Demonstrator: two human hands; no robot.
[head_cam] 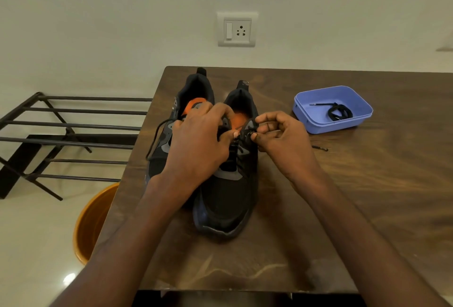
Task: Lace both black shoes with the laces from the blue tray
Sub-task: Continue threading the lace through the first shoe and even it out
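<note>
Between hands: right shoe (toe nearest); left hand grips tongue, right hand pinches lace.

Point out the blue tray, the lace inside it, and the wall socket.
blue tray [339, 127]: head view, near outer wall.
lace [339, 112]: head view, coiled bundle inside the tray.
wall socket [237, 29]: head view, middle of its white plate.

Two black shoes stand mid-frame on one tabletop: the left shoe and the right shoe. One blue tray sits at right, with one lace coiled inside. A second lace loops beside the left shoe. Two hands work here: left hand, right hand. One rack, one orange bucket and one wall socket complete the count.
</note>
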